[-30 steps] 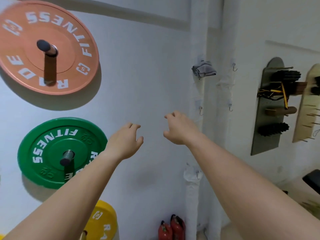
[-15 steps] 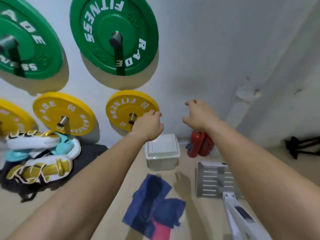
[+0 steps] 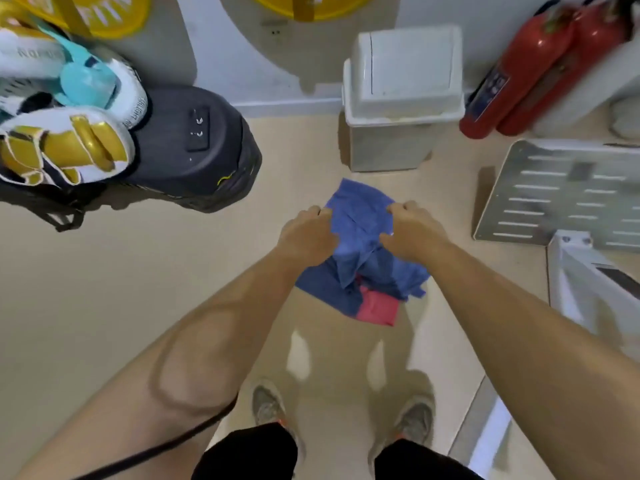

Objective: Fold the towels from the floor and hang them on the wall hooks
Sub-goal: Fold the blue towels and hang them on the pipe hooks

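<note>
A blue towel (image 3: 358,216) lies crumpled on the beige floor in front of my feet. My left hand (image 3: 306,233) grips its left edge and my right hand (image 3: 412,230) grips its right edge, with the upper part of the cloth stretched between them. Under it lie a second blue towel (image 3: 322,289) and a pink towel (image 3: 377,308), partly covered. The wall hooks are out of view.
A white lidded bin (image 3: 403,95) stands against the wall just beyond the towels. Two red fire extinguishers (image 3: 540,67) lean at the right. A slotted metal plate (image 3: 561,195) and white frame (image 3: 595,285) lie right. Boxing gloves (image 3: 65,143) on a dark bag (image 3: 194,150) sit left.
My view has swung down from the wall to the floor. Both hands, empty before, have dropped and taken hold of the blue towel.
</note>
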Motion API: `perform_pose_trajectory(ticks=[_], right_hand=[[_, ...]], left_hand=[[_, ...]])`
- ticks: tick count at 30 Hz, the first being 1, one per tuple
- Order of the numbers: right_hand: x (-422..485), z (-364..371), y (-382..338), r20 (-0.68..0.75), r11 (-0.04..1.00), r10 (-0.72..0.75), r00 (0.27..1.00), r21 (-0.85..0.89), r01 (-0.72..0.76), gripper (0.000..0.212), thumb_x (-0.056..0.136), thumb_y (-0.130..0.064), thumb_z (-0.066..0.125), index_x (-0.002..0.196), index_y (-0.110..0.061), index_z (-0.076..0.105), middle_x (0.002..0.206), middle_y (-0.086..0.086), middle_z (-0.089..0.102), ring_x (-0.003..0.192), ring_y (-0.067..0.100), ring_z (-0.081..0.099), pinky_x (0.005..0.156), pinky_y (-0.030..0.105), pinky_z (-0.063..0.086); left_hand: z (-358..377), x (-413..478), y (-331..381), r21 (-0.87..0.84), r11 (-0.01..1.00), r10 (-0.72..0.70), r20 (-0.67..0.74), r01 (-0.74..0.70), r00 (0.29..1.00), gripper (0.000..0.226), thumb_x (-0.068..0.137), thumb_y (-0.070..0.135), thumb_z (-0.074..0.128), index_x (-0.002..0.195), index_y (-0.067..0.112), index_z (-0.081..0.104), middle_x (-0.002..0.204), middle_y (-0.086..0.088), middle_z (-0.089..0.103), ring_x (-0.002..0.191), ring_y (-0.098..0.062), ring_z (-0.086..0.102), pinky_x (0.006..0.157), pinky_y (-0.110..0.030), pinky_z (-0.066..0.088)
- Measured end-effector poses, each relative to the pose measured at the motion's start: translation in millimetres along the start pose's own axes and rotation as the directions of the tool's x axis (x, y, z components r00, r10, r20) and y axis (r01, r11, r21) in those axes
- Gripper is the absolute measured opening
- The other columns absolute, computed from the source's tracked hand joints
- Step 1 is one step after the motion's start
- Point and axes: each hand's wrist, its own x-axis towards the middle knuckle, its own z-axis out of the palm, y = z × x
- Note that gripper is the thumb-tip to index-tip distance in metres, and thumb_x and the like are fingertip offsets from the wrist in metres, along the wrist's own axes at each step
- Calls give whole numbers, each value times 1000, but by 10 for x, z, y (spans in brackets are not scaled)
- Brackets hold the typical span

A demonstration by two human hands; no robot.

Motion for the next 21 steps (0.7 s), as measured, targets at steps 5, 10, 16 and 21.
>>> perform_pose_trajectory(ticks=[5,10,16,21], right_hand=[[879,1521,376,38,999,15,999,-45,-13,49,91,-33,56,134,-12,46,132,14,46,120,38,49,91,50,48],[1717,2641,762,37,999,17,999,-44,-15,41,89,-29,56,124,-10,51,126,14,48,114,40,51,88,51,49],[2565,3254,1219,-82,990,104,991,-92,-111,57,93,-39,55,143,-18,36,149,15,32,128,42,38,97,50,41],[2935,3369,1470,-79,989,80,994,-116,-89,29,90,-34,58,118,-28,59,117,6,66,110,32,57,81,40,40]], left_hand=[[1459,760,-620,-36,999,8,41,-7,999,48,96,33,50,138,12,45,137,-10,51,120,-32,53,89,-42,48],[2703,1496,-896,-43,998,41,61,-39,997,52,93,39,54,137,12,45,135,-8,51,116,-30,54,86,-44,51],[3670,2145,-895,-137,982,130,5,-128,991,71,83,64,62,140,24,48,141,-2,47,129,-25,43,96,-44,49],[3985,2391,-677,-109,979,173,20,-170,985,55,83,60,64,129,29,56,121,1,55,113,-22,51,87,-38,48]])
